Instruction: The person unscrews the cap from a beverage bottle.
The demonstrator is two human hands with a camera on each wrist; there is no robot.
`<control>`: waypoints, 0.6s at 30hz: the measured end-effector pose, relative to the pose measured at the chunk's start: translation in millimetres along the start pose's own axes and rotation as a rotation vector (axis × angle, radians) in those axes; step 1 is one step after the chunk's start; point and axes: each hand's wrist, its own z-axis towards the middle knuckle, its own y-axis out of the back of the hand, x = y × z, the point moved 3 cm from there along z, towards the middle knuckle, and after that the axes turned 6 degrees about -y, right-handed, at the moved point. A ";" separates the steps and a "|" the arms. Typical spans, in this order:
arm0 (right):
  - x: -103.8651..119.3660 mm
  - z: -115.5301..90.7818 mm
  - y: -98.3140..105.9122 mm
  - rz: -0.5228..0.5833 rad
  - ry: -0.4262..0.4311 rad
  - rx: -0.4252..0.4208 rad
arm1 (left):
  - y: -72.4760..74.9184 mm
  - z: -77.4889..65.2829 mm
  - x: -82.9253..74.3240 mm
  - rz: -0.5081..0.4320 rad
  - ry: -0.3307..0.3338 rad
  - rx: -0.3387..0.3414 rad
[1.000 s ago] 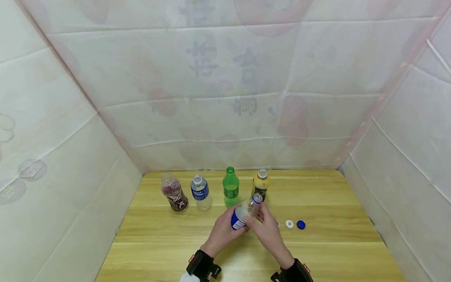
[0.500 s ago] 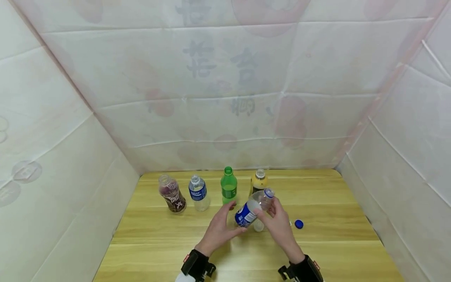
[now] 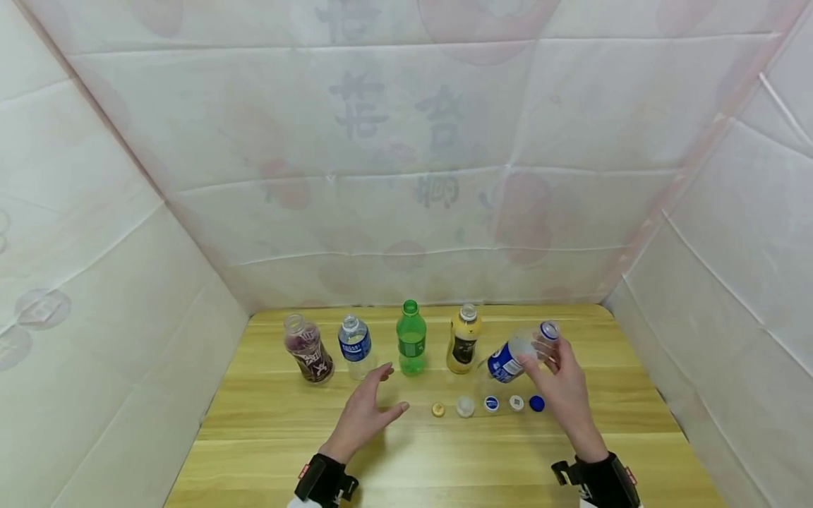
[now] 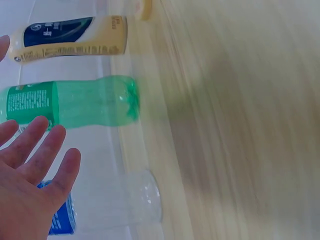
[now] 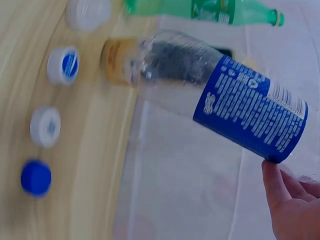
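Observation:
My right hand (image 3: 562, 384) grips a clear plastic bottle with a blue label (image 3: 506, 363) near its neck. The bottle is tilted, its uncapped mouth up to the right; in the right wrist view its blue label (image 5: 252, 110) shows a barcode. My left hand (image 3: 362, 416) holds nothing, fingers spread, in front of the green bottle (image 3: 411, 339) and another blue-labelled clear bottle (image 3: 356, 346). The left wrist view shows these left fingers (image 4: 65, 172) beside the green bottle (image 4: 95, 102). A yellow bottle (image 3: 464, 342) stands just left of the held one.
A purple-tinted bottle with a dark label (image 3: 309, 351) stands at the far left of the row. Several caps lie in a line in front: a yellow cap (image 3: 438, 409), a translucent cap (image 3: 465, 406), white caps (image 3: 516, 403) and a blue cap (image 3: 536, 403). White sheets (image 3: 406, 212) enclose the wooden table (image 3: 444, 466).
My right hand has carried the blue-labelled bottle to the right, past the yellow bottle. My left hand has come off that bottle and drawn back to the left, uncovering the caps.

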 end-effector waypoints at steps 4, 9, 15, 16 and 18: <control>-6.8 10.3 1.5 -0.111 0.022 -0.016 | 2.2 -2.9 4.3 0.018 0.003 -0.014; -14.8 24.7 -7.6 -0.187 0.026 -0.004 | 3.6 -4.2 7.8 0.034 -0.003 -0.015; -25.9 42.9 -19.6 -0.193 -0.008 0.043 | 5.5 -4.4 9.4 0.035 -0.006 -0.024; -28.0 45.4 -21.4 -0.196 -0.016 0.052 | 5.7 -4.6 9.7 0.035 -0.004 -0.025; -32.0 49.7 -24.6 -0.202 -0.025 0.070 | 6.0 -4.8 10.2 0.042 -0.003 -0.027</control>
